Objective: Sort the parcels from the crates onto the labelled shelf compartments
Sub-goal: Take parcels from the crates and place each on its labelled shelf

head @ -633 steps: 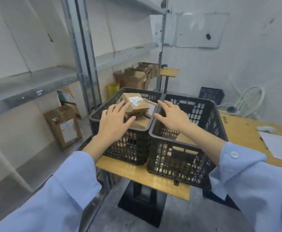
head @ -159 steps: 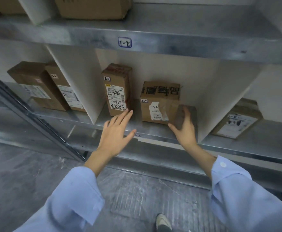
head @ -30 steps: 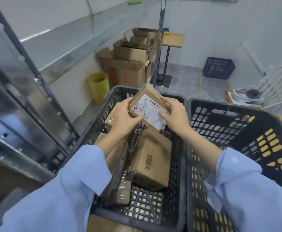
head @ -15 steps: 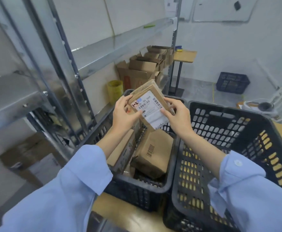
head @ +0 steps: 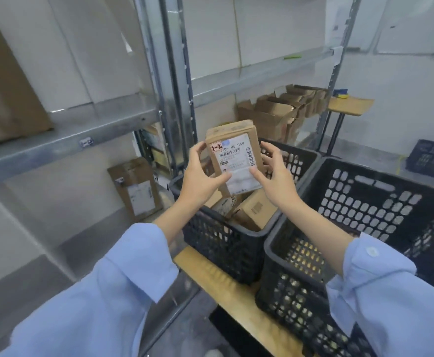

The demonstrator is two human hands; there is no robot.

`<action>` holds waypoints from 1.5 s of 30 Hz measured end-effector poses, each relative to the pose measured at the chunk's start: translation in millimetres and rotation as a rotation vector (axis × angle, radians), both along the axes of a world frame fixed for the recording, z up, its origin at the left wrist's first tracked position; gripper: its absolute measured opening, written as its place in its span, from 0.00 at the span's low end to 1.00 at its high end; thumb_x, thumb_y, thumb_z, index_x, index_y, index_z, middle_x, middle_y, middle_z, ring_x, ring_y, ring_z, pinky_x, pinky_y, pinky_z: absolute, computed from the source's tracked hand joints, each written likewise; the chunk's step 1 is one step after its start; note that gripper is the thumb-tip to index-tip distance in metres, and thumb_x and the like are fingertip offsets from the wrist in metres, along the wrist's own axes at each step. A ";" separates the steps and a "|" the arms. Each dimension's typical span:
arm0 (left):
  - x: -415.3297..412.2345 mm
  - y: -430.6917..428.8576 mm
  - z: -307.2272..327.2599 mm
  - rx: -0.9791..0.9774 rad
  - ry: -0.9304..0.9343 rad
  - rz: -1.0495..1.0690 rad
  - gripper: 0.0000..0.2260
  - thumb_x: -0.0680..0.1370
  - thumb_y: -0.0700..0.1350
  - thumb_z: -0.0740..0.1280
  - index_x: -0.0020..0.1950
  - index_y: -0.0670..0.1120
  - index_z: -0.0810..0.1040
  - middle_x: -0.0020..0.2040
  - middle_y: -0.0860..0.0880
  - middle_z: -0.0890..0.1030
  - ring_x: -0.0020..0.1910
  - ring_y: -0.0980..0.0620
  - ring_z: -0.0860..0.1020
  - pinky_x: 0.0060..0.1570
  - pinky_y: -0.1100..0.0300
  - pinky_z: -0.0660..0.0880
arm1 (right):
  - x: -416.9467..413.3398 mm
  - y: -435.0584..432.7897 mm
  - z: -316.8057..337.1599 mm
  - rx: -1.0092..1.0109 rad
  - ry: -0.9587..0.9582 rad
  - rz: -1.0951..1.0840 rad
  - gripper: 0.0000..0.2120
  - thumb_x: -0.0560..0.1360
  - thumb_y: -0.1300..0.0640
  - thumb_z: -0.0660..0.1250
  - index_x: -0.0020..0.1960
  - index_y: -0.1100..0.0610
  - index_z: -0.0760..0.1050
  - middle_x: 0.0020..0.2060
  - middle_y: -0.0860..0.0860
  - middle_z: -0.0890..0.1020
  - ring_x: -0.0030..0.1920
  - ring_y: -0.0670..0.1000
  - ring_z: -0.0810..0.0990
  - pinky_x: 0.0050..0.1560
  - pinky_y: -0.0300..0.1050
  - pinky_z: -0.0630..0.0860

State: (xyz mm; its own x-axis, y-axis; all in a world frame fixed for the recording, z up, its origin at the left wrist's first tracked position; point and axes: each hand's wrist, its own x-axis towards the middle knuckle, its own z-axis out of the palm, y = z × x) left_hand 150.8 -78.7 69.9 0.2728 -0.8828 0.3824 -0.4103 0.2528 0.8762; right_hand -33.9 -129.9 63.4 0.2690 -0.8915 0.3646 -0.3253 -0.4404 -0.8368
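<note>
**Parcel marked 1-2 held up over the crates**

The parcel (head: 232, 155) is in the air in front of the person, upright and tilted slightly, above the left crate (head: 226, 243). Both hands hold it. The left hand (head: 200, 176) grips its left edge, fingers curled round the side and thumb laid across the lower front. The right hand (head: 275, 176) grips the right edge the same way, thumb pressed on the white label and fingers curled behind. The label faces the camera. A red-bordered sticker in its top left corner reads 1-2, and beside that is printed D5 069.

The left crate is black and perforated and holds more cardboard boxes (head: 254, 210), lying at angles below the raised parcel. The right crate (head: 365, 202), of the same kind, stands touching it. Both rest on a wooden table (head: 226, 282).

To the left runs a metal shelf (head: 56, 140) with a small tag (head: 86, 143) on its front edge, too blurred to read. On the level below, a brown box (head: 136, 188) with a white label leans against the back. Further along, open cartons (head: 275, 112) stand in a row at the wall, near a small stand (head: 349, 105). A dark crate (head: 432, 158) sits on the floor at the far right. Both forearms are in light blue sleeves (head: 123, 279).
</note>
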 end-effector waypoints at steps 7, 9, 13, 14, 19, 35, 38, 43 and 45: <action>48.2 108.8 0.8 -0.012 0.015 0.202 0.37 0.69 0.42 0.78 0.74 0.48 0.64 0.70 0.51 0.71 0.67 0.60 0.71 0.66 0.62 0.71 | 69.1 53.0 1.8 -0.002 0.031 0.214 0.32 0.78 0.50 0.68 0.77 0.47 0.58 0.68 0.47 0.74 0.66 0.44 0.72 0.69 0.54 0.69; 66.4 142.0 6.4 -0.002 -0.003 0.265 0.40 0.67 0.46 0.78 0.74 0.56 0.61 0.73 0.51 0.68 0.71 0.55 0.68 0.71 0.52 0.68 | 97.3 75.5 3.2 -0.016 0.016 0.321 0.29 0.78 0.49 0.67 0.76 0.49 0.62 0.68 0.45 0.74 0.65 0.42 0.72 0.69 0.53 0.70; 100.5 209.4 22.0 0.014 0.018 0.354 0.44 0.71 0.43 0.78 0.78 0.59 0.54 0.76 0.50 0.65 0.70 0.55 0.67 0.67 0.55 0.69 | 149.9 127.8 13.3 0.020 -0.060 0.508 0.31 0.79 0.51 0.66 0.78 0.48 0.58 0.68 0.45 0.73 0.60 0.33 0.73 0.63 0.37 0.73; 109.3 226.7 23.9 0.012 0.020 0.387 0.44 0.72 0.42 0.77 0.78 0.57 0.54 0.76 0.51 0.65 0.68 0.57 0.67 0.65 0.59 0.70 | 162.2 140.9 17.7 0.024 -0.071 0.547 0.33 0.79 0.52 0.66 0.79 0.47 0.55 0.66 0.43 0.72 0.57 0.30 0.72 0.58 0.29 0.72; 145.2 319.5 30.2 -0.024 0.044 0.571 0.43 0.71 0.39 0.77 0.78 0.51 0.53 0.71 0.55 0.66 0.64 0.58 0.70 0.52 0.76 0.71 | 223.1 207.9 38.4 -0.024 -0.022 0.707 0.33 0.78 0.49 0.67 0.78 0.50 0.56 0.66 0.44 0.69 0.64 0.41 0.69 0.60 0.35 0.66; 256.9 710.6 43.0 0.043 -0.052 1.054 0.42 0.71 0.44 0.78 0.78 0.53 0.56 0.73 0.52 0.69 0.68 0.55 0.70 0.64 0.61 0.72 | 420.2 561.3 48.9 0.061 -0.070 1.284 0.44 0.70 0.47 0.77 0.77 0.43 0.54 0.71 0.45 0.71 0.67 0.46 0.73 0.67 0.50 0.73; 271.4 768.3 46.2 0.029 -0.009 1.096 0.41 0.72 0.42 0.77 0.78 0.50 0.55 0.69 0.54 0.68 0.66 0.53 0.71 0.53 0.65 0.78 | 445.4 619.5 52.3 0.008 -0.076 1.297 0.47 0.68 0.45 0.78 0.77 0.41 0.53 0.72 0.46 0.70 0.68 0.47 0.72 0.68 0.56 0.71; 301.2 835.8 50.0 0.033 -0.045 1.107 0.36 0.73 0.41 0.75 0.75 0.53 0.60 0.68 0.57 0.69 0.67 0.56 0.70 0.64 0.60 0.68 | 478.8 688.8 57.7 -0.030 -0.120 1.266 0.44 0.70 0.50 0.77 0.78 0.46 0.55 0.71 0.46 0.71 0.67 0.43 0.71 0.61 0.35 0.71; 313.9 854.0 51.9 0.034 -0.070 1.120 0.36 0.73 0.42 0.76 0.76 0.51 0.61 0.70 0.54 0.68 0.67 0.56 0.71 0.63 0.61 0.69 | 490.2 707.9 59.8 -0.035 -0.146 1.263 0.42 0.71 0.53 0.76 0.78 0.48 0.56 0.71 0.46 0.72 0.65 0.41 0.70 0.58 0.28 0.68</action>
State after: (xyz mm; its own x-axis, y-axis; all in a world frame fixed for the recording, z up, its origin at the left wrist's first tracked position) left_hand 464.6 775.4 121.8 0.8979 -0.1637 0.4087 -0.4402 -0.3131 0.8416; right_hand 456.4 578.0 123.3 0.8764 -0.0350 0.4803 0.4286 -0.3981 -0.8110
